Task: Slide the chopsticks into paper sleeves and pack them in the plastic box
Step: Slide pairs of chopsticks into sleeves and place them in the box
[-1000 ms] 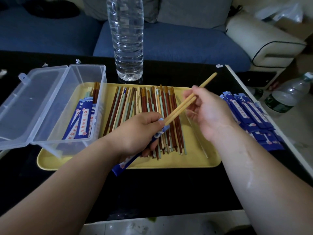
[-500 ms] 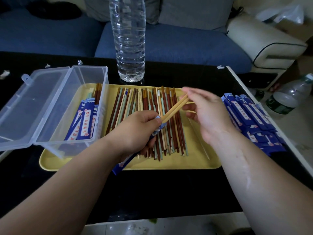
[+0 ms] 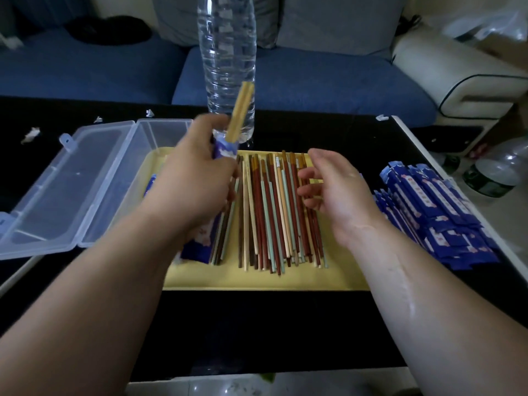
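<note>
My left hand [image 3: 197, 181] grips a blue paper sleeve [image 3: 224, 147] with a pair of tan chopsticks [image 3: 241, 110] sticking out of its far end, held over the left part of the yellow tray [image 3: 257, 281]. My right hand [image 3: 334, 192] hovers over the tray's right side with fingers loosely spread, holding nothing. Several loose brown, green and cream chopsticks [image 3: 271, 212] lie on the tray. The clear plastic box [image 3: 94, 181] stands open at the left; my left arm hides most of its inside. A pile of empty blue sleeves [image 3: 431, 212] lies at the right.
A tall clear water bottle [image 3: 227, 58] stands just behind the tray. The black table's white right edge [image 3: 428, 155] runs close to the sleeve pile. Paper scraps [image 3: 31, 134] lie at the far left. A blue sofa [image 3: 285, 78] and another bottle [image 3: 497, 170] are beyond.
My right hand has let go of the tan chopsticks and drawn back. My left hand has swung the sleeved pair up and to the left, its end now pointing away from me.
</note>
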